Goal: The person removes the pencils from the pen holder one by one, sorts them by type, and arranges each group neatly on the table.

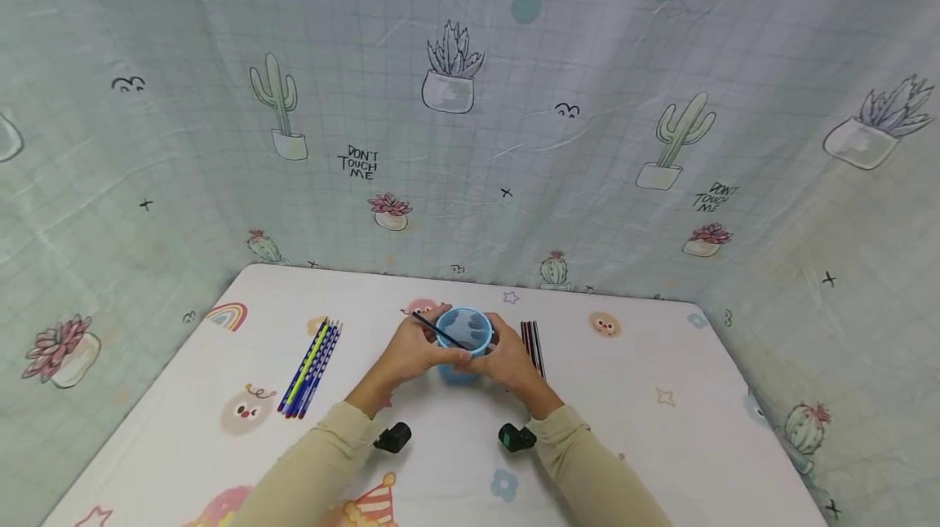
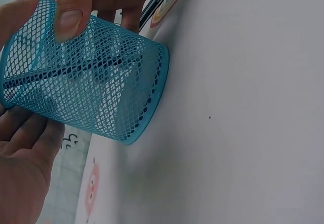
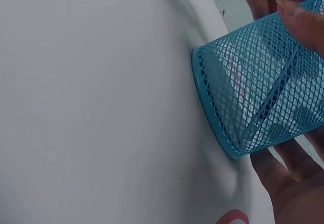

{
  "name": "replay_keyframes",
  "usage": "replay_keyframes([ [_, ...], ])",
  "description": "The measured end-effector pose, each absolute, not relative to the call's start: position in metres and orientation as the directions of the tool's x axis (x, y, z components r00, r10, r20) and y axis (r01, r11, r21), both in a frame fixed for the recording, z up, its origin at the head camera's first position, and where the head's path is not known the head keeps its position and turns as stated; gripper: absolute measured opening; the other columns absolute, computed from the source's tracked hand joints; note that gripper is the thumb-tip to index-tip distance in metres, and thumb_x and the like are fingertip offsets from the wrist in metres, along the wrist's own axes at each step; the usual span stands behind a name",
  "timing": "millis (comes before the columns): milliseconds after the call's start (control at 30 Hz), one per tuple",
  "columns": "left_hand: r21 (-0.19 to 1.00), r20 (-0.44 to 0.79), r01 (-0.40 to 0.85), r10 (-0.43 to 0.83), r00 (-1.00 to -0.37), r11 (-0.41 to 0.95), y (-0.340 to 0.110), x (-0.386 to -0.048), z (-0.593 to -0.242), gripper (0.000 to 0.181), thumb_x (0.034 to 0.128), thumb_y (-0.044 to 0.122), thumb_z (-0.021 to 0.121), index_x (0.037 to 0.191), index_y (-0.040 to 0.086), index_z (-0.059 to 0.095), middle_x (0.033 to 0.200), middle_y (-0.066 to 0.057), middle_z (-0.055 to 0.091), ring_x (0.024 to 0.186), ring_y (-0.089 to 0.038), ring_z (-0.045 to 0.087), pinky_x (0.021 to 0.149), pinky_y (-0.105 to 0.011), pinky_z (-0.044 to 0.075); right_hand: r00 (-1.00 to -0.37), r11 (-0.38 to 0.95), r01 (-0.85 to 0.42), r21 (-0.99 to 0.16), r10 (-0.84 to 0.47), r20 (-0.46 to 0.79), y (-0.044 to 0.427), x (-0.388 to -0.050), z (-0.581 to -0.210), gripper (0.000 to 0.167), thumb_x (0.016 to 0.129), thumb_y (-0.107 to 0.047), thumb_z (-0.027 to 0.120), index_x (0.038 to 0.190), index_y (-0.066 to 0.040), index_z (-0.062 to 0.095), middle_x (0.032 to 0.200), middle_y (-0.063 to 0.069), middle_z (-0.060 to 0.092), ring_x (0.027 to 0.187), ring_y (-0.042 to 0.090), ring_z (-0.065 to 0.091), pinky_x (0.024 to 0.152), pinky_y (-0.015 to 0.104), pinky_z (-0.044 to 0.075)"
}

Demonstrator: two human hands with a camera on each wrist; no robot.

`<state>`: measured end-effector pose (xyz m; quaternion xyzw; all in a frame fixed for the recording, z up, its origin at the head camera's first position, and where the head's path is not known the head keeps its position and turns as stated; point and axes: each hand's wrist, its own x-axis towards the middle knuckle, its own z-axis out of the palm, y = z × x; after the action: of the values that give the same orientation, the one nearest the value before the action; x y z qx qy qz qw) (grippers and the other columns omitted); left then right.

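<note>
A light blue mesh pencil cup (image 1: 459,374) is between my two hands near the middle of the table. My left hand (image 1: 417,350) grips its left side and my right hand (image 1: 512,357) its right side, with both thumbs on the near wall. A single dark pencil (image 1: 435,329) leans inside the cup, its upper end sticking out over the rim to the left. Through the mesh in the left wrist view, the cup (image 2: 109,89) shows that pencil and fingers behind it. Whether the base touches the table is hard to tell.
Left of the hands lies a row of blue patterned pencils (image 1: 319,372) with a yellow-green pencil (image 1: 306,364) among them. Several dark pencils (image 1: 534,343) lie just right of my right hand. A patterned cloth wall (image 1: 470,152) stands behind the white printed table (image 1: 617,396).
</note>
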<state>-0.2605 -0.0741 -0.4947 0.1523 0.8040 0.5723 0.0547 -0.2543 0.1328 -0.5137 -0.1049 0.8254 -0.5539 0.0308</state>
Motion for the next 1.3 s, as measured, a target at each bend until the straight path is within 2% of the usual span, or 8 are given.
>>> replay_keyframes([
  [300,0.940,0.097,0.185,0.296,-0.950,0.286,-0.074,-0.262,-0.499,0.093,0.0774,0.030,0.094,0.155,0.005,0.049,0.152,-0.014,0.058,0.136,-0.030,0.060,0.116,-0.049,0.048,-0.960,0.294,-0.136,-0.946,-0.275,0.053,0.134,-0.251,-0.504,0.088,0.076,-0.011,0.093,0.151,-0.010,0.048,0.149,0.013,0.057,0.142,0.037,0.052,0.120,0.059,0.041],
  [567,0.940,0.105,0.192,0.294,-0.950,0.283,-0.073,-0.261,-0.500,0.093,0.0775,0.029,0.094,0.155,0.004,0.048,0.153,-0.014,0.057,0.138,-0.030,0.059,0.115,-0.049,0.048,-0.938,0.238,-0.066,-0.969,-0.345,-0.021,0.148,-0.253,-0.495,0.088,0.078,-0.002,0.089,0.154,-0.011,0.045,0.153,0.016,0.054,0.144,0.040,0.052,0.114,0.054,0.049],
  [733,0.940,0.096,0.183,0.292,-0.952,0.288,-0.073,-0.260,-0.498,0.094,0.0775,0.029,0.094,0.155,0.004,0.048,0.153,-0.015,0.057,0.138,-0.032,0.059,0.115,-0.051,0.048,-0.941,0.255,-0.063,-0.965,-0.338,-0.028,0.156,-0.254,-0.486,0.088,0.078,0.001,0.086,0.155,-0.009,0.044,0.156,0.015,0.051,0.147,0.039,0.049,0.118,0.052,0.043],
  [833,0.938,0.077,0.167,0.288,-0.955,0.302,-0.073,-0.260,-0.498,0.094,0.0775,0.029,0.094,0.156,0.006,0.047,0.155,-0.014,0.055,0.140,-0.032,0.057,0.117,-0.051,0.046,-0.946,0.245,-0.052,-0.968,-0.322,-0.030,0.159,-0.255,-0.479,0.086,0.079,0.008,0.081,0.155,-0.008,0.044,0.157,0.016,0.051,0.147,0.039,0.048,0.119,0.051,0.043],
  [1100,0.938,0.059,0.145,0.268,-0.962,0.314,-0.072,-0.262,-0.499,0.090,0.0782,0.028,0.093,0.155,0.011,0.050,0.158,-0.013,0.052,0.142,-0.033,0.056,0.117,-0.051,0.045,-0.952,0.235,-0.098,-0.967,-0.304,0.023,0.157,-0.257,-0.460,0.083,0.077,0.022,0.064,0.154,-0.007,0.047,0.158,0.019,0.050,0.149,0.036,0.048,0.120,0.048,0.041],
  [1200,0.937,0.062,0.149,0.267,-0.962,0.317,-0.072,-0.262,-0.500,0.090,0.0789,0.028,0.093,0.155,0.010,0.049,0.158,-0.014,0.052,0.142,-0.034,0.056,0.116,-0.052,0.046,-0.955,0.252,-0.126,-0.959,-0.294,0.048,0.154,-0.258,-0.453,0.082,0.077,0.021,0.060,0.153,-0.008,0.048,0.156,0.015,0.053,0.148,0.034,0.049,0.120,0.047,0.042],
  [1300,0.938,0.069,0.153,0.266,-0.962,0.311,-0.072,-0.261,-0.500,0.091,0.0793,0.028,0.092,0.156,0.008,0.048,0.157,-0.015,0.053,0.141,-0.033,0.056,0.116,-0.052,0.046,-0.956,0.265,-0.151,-0.953,-0.283,0.073,0.149,-0.259,-0.448,0.075,0.082,0.017,0.063,0.151,-0.008,0.051,0.154,0.013,0.056,0.147,0.032,0.051,0.120,0.046,0.042],
])
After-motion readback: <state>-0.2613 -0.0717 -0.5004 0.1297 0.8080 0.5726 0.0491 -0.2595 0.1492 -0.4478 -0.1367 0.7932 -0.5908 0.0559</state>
